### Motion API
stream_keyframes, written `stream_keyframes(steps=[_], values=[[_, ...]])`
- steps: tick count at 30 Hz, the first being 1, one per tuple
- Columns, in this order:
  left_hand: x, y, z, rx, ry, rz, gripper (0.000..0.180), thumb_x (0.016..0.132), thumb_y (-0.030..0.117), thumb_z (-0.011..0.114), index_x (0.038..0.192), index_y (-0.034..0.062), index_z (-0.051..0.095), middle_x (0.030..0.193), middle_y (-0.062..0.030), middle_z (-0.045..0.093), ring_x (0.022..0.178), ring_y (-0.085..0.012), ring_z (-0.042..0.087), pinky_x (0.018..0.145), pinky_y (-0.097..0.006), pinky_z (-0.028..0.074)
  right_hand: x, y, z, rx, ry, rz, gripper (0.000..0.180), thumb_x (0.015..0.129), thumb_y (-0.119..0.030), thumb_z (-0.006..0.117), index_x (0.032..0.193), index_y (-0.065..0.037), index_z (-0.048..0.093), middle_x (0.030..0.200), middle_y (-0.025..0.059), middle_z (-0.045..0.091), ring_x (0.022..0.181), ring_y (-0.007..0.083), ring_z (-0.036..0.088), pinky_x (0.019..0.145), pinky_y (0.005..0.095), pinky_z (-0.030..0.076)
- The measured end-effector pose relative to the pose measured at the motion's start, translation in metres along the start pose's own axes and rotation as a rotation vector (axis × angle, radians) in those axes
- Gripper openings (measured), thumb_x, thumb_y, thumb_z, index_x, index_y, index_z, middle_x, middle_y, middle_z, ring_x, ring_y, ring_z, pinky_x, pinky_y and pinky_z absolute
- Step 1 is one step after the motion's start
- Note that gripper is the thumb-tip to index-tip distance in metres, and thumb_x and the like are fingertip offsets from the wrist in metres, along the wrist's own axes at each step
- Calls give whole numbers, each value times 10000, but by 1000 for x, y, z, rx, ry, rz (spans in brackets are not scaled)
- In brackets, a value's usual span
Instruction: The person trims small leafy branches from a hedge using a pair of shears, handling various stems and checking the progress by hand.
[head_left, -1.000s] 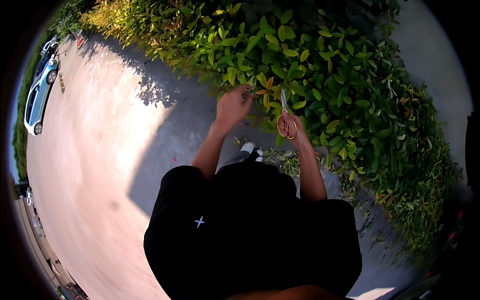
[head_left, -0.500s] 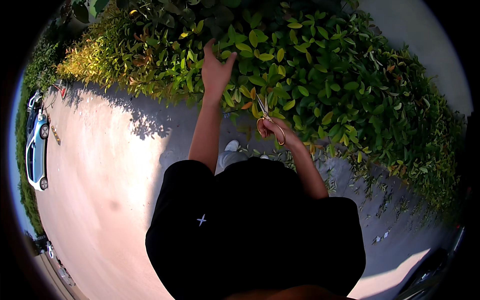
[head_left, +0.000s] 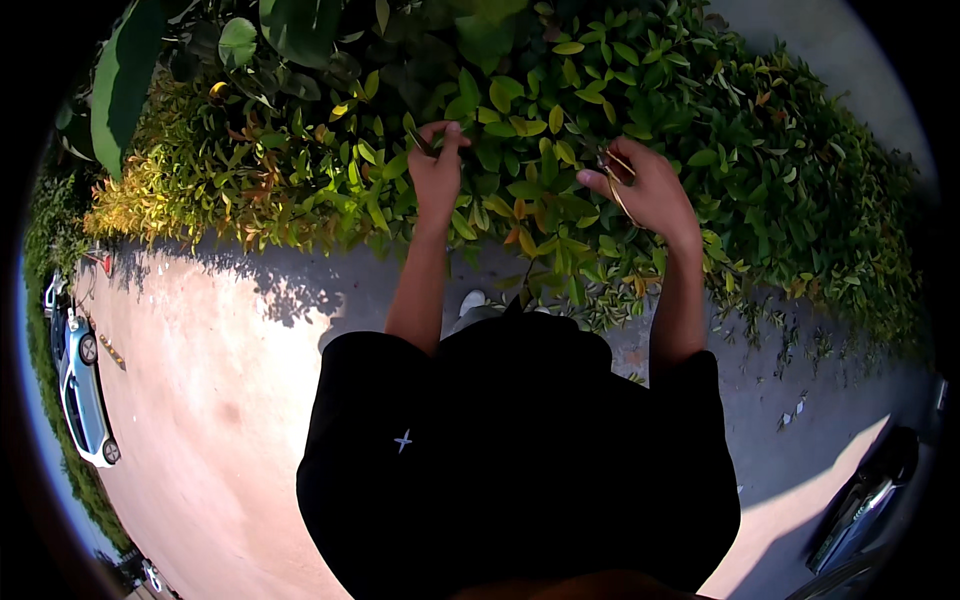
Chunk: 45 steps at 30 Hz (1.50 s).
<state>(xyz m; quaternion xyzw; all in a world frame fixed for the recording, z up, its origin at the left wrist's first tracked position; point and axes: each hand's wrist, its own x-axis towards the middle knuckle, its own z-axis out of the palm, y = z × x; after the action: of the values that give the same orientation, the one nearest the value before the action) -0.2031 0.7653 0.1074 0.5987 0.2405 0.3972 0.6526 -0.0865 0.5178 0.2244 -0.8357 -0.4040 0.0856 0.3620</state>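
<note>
Head view, looking down, with clock positions taken from its centre: pale paved ground spreads from six to nine o'clock, sunlit over much of its width and shaded beside the greenery. A leafy hedge arches across the top from about ten o'clock to three, yellow-green at its left end and deeper green towards the right. The wearer's black shirt fills the space around six o'clock, close against the hedge, apparently so that both arms can reach the foliage without stretching. A blue-and-white car is parked between eight and nine, and a dark vehicle sits at four, both well apart from the hedge. Past twelve, towards two o'clock, the right hand is closed around a pair of gold-handled scissors; the grip is at the handle end, which seems to leave the blades free to point into the leaves, where they are hard to make out. Near half past eleven, the left hand is raised in front of the hedge, fingers bent and thumb close to them, likely held at that height to meet the upper leaves; whether it pinches a leaf or stem cannot be told. A white shoe shows near the centre, below the hedge's edge.
</note>
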Motion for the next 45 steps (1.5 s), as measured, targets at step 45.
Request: stream_keyframes(steps=[45], values=[[-15, 5, -47, -89, 182, -82, 163, 938, 172, 628, 982, 16, 608, 670, -14, 573, 471, -31, 405, 430, -214, 291, 159, 4, 108, -748, -131, 66, 680, 697, -712, 676, 837, -48, 721, 896, 133, 697, 864, 305, 689, 708, 397, 552]])
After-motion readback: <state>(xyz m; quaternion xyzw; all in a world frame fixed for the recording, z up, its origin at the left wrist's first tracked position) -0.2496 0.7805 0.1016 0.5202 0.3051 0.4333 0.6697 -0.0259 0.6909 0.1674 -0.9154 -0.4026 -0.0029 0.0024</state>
